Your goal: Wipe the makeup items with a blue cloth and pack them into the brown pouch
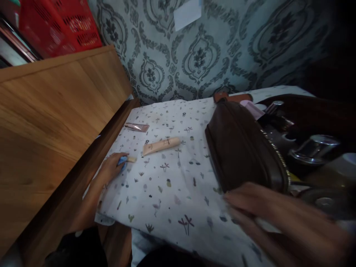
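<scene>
So the brown pouch (241, 148) sat on the printed cloth (200, 222) with its zip edge on the right, and I'm placing everything off that. Looked only partway through to me. Two bits were out in the open to the pouch's left: a beige tube (161, 145) lying flat, and a pinkish tube (137, 127) further out and a little further back, not touching each other. A third, a small blue-and-beige item (123, 160), was well left of the pouch too but not let go of. Plenty seemed left to deal with: a whole crowd of stuff bunched up right of the pouch, including a shiny silver cap (317, 146). Couldn't tell what was in the pouch itself.

Hands: the left hand (112, 167) was way out left of the pouch, forearm angled up from the near side, fingers curled round the blue-and-beige item with its beige end poking out toward the pouch. Pretty clear grasp there. The right hand (269, 205) was at the pouch's near end, forearm slanting in from the right, fingers pointing left. Super blurry though, so honestly no idea if it was gripping the pouch, something else, or nothing.
</scene>
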The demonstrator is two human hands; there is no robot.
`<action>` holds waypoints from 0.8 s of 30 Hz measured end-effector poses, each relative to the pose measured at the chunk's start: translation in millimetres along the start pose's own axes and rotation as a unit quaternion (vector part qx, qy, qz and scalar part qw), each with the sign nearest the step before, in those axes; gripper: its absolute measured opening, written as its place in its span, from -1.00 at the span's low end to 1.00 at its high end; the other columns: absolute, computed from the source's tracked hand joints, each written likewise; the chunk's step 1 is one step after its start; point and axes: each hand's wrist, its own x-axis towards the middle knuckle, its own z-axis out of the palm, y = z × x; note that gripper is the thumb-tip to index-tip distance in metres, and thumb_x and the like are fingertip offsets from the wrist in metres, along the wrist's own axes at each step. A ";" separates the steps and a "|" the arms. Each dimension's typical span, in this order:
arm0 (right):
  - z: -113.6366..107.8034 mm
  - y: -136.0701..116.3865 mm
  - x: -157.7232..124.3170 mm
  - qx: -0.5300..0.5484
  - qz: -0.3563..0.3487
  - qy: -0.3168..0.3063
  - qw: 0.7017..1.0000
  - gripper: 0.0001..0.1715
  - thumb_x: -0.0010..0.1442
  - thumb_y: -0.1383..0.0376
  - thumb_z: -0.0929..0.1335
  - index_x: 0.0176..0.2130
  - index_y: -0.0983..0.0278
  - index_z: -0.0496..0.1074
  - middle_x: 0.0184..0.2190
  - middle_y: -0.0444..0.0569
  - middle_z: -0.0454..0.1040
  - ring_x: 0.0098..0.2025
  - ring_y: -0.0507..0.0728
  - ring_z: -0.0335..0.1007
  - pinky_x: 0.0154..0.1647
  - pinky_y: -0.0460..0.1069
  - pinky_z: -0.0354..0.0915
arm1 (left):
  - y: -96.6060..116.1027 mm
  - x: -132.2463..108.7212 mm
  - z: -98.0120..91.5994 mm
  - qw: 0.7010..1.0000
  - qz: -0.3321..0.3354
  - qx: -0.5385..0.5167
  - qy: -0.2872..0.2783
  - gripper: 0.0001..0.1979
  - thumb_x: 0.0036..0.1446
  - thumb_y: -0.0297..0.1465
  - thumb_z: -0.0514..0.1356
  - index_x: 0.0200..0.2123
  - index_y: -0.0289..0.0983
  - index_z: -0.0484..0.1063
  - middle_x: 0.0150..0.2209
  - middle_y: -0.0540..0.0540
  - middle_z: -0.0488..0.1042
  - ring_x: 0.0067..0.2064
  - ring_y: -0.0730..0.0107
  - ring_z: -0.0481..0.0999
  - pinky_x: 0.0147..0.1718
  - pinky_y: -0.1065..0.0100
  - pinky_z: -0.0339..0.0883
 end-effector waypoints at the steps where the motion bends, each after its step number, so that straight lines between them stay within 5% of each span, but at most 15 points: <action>1: 8.9 -8.9 7.6 0.030 -0.004 -0.006 1.000 -0.68 0.26 0.44 0.33 -0.09 0.03 0.43 -0.33 -0.07 0.55 -0.33 0.12 0.53 -0.36 -0.02 0.43 | -6.0 -3.5 2.1 1.000 0.011 -0.009 -0.005 -0.63 0.27 -0.40 0.03 0.09 -0.35 0.40 0.05 -0.25 0.51 0.07 0.16 0.49 0.09 0.21 0.34; 4: 44.6 -19.3 29.7 0.166 0.019 -0.064 0.984 -0.78 0.32 0.42 0.25 -0.12 0.20 0.43 -0.39 -0.10 0.50 -0.42 0.05 0.47 -0.45 -0.07 0.37 | -14.3 -6.9 7.4 0.999 0.031 -0.022 -0.026 -0.58 0.26 -0.44 0.01 0.16 -0.32 0.35 0.12 -0.22 0.46 0.18 0.17 0.38 0.19 0.18 0.25; 7: 82.8 -13.0 41.9 0.270 0.132 -0.114 0.947 -0.84 0.31 0.34 0.28 -0.16 0.26 0.45 -0.38 -0.07 0.49 -0.39 0.04 0.43 -0.46 -0.10 0.32 | -15.5 -2.0 9.1 0.998 0.029 -0.014 -0.060 -0.60 0.22 -0.43 0.02 0.10 -0.31 0.41 0.03 -0.25 0.48 0.10 0.05 0.42 0.10 0.07 0.31; 11: 117.8 -0.5 40.3 0.457 0.257 -0.120 0.843 -0.75 0.26 0.19 0.34 -0.11 0.28 0.40 -0.38 -0.10 0.41 -0.40 0.02 0.41 -0.50 -0.13 0.30 | 0.5 5.3 12.0 0.992 0.074 -0.076 -0.072 -0.72 0.22 -0.32 0.04 -0.07 -0.25 0.43 -0.08 -0.20 0.51 -0.04 0.08 0.50 -0.04 0.16 0.37; 15: 131.8 6.1 31.9 0.516 0.258 -0.108 0.809 -0.48 0.18 0.08 0.41 0.05 0.27 0.36 -0.07 0.06 0.43 -0.05 0.14 0.42 -0.18 0.00 0.43 | 58.6 8.3 12.7 0.957 0.063 -0.274 -0.073 -0.62 0.21 -0.11 0.15 0.00 -0.18 0.37 -0.12 -0.10 0.52 -0.11 0.16 0.51 -0.12 0.29 0.37; 18: 132.9 5.0 28.3 0.548 0.230 -0.095 0.799 -0.48 0.22 0.07 0.40 0.07 0.27 0.33 -0.03 0.05 0.42 0.07 0.16 0.37 0.10 0.08 0.32 | 120.0 7.1 8.1 0.903 0.029 -0.421 -0.078 -0.62 0.15 -0.08 0.23 -0.07 -0.18 0.39 -0.28 -0.03 0.49 -0.23 0.25 0.49 -0.23 0.38 0.38; 21: 126.4 3.3 27.8 0.582 0.235 -0.083 0.774 -0.52 0.21 0.02 0.39 -0.03 0.27 0.32 -0.23 -0.08 0.41 -0.19 0.08 0.42 -0.12 -0.01 0.37 | 168.5 10.4 7.3 0.846 -0.019 -0.530 -0.058 -0.63 0.07 -0.09 0.31 -0.17 -0.20 0.41 -0.36 0.00 0.46 -0.34 0.34 0.46 -0.34 0.43 0.37; 24: 114.3 4.6 28.6 0.534 0.266 -0.075 0.799 -0.70 0.27 0.09 0.35 -0.20 0.26 0.27 -0.41 -0.18 0.33 -0.41 0.00 0.30 -0.37 -0.10 0.27 | 188.0 22.5 13.7 0.795 -0.040 -0.602 -0.052 -0.59 -0.08 -0.13 0.41 -0.25 -0.21 0.39 -0.34 0.01 0.47 -0.36 0.39 0.46 -0.40 0.47 0.37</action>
